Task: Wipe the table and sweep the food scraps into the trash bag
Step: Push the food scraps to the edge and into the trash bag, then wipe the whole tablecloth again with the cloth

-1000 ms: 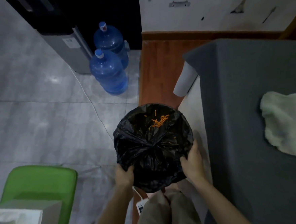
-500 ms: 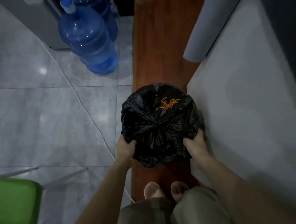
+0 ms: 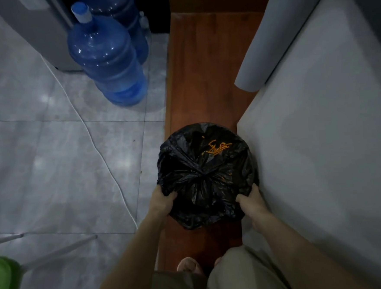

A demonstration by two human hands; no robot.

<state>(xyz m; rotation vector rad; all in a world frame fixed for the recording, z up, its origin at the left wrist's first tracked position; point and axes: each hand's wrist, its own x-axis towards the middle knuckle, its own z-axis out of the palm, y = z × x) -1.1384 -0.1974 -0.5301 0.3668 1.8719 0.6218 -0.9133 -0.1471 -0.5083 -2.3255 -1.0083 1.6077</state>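
Head view, looking straight down. I see the black trash bag [image 3: 206, 177] held over a strip of red-brown wooden floor [image 3: 202, 75], a narrow lane between grey tiled floor [image 3: 40, 166] on the left and a pale grey draped surface [image 3: 319, 135] on the right. The bag's right edge lies just beside that drape, and I cannot tell whether they touch; its left edge overhangs the seam between wood and tile. Ahead of the bag the wooden lane runs open up to a wooden skirting at the top. On the tile, two blue water jugs [image 3: 107, 60] stand beside a grey appliance [image 3: 37, 31], well apart from the bag; a white cable [image 3: 94, 142] crosses the tile diagonally and passes near the left hand. A green chair seat [image 3: 3, 288] with metal legs sits at the lower left corner. A rolled grey sheet [image 3: 265, 37] leans at the upper right.

My left hand [image 3: 161, 201] grips the bag's near left rim, fingers curled into the plastic. My right hand [image 3: 251, 198] grips the near right rim in the same way, thumb over the edge. The two hands are spread apart across the bag's width.

The bag appears glossy and crumpled, its folds gathering toward a centre point. Thin orange food scraps [image 3: 218, 148] lie inside, toward the far side. Below the bag are my khaki-clad knees [image 3: 228, 277] and bare toes [image 3: 188, 265].
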